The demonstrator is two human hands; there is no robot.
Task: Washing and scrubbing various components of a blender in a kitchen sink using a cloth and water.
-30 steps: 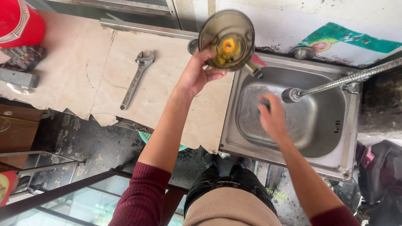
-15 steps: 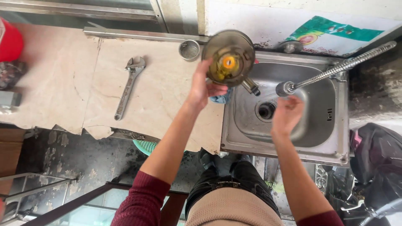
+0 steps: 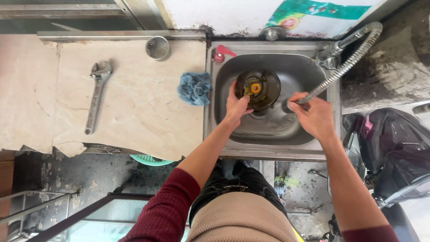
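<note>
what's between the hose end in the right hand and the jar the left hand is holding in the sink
Nothing visible. The right hand grips the end of the flexible metal hose just right of the jar, which the left hand holds by its rim over the sink. Only open basin lies between them.

**Both Your Arms Reach Forward**

Your left hand [image 3: 236, 106] is out in front of you, with the fingers curled and the thumb pointing up. It is gripping something. Your left arm is almost straight and slants up from the lower left. The dark red sleeve is pushed up near your elbow, so your forearm is bare.

Your right hand [image 3: 313, 115] is curled into a loose fist, closed around something thin. Your right arm comes up from the lower right, and its forearm is bare too. Your two hands are near each other but not touching.
</note>
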